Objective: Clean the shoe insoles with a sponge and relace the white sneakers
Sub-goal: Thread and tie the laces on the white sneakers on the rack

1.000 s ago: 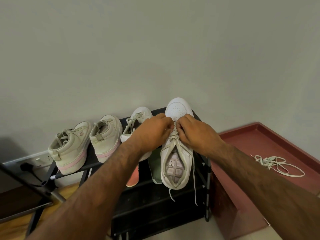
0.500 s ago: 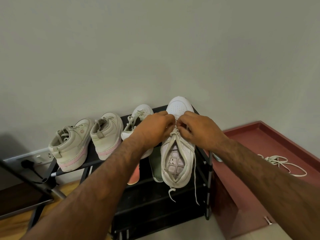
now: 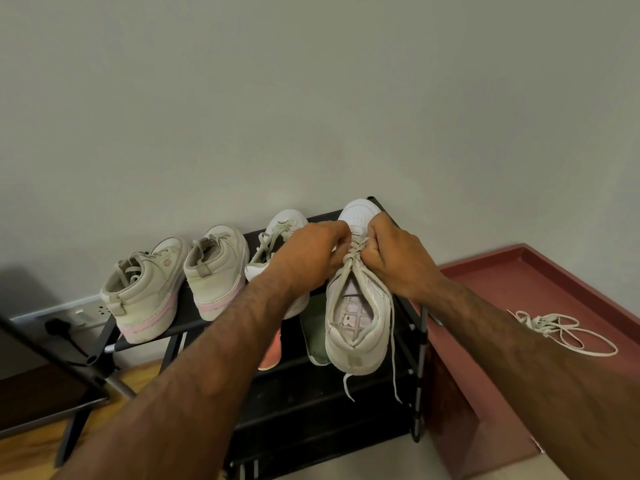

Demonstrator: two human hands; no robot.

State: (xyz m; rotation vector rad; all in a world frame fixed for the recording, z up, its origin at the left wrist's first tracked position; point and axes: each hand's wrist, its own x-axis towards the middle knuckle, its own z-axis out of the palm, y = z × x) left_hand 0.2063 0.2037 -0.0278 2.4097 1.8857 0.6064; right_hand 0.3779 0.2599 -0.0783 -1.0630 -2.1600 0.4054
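Observation:
A white sneaker (image 3: 358, 306) lies on the top shelf of a black shoe rack (image 3: 311, 393), toe toward the wall, its opening showing a pale insole (image 3: 349, 311). My left hand (image 3: 311, 252) and my right hand (image 3: 398, 258) meet over its laces (image 3: 356, 249), each pinching the lace near the toe-side eyelets. Two loose lace ends hang down past the heel. A second white sneaker (image 3: 277, 244) sits just left, partly hidden by my left hand. A loose lace (image 3: 561, 327) lies on the red surface to the right.
Two beige and pink sneakers (image 3: 145, 292) (image 3: 218, 271) stand at the rack's left end. An orange insole (image 3: 272, 351) and a green insole (image 3: 315, 336) lie on the lower shelf. A red tray-like ledge (image 3: 519, 282) adjoins on the right. A wall socket (image 3: 86, 313) is at the left.
Both hands have slid a little toward the toe along the laces, and the crossed laces below them look drawn tighter. The sneaker stays in place.

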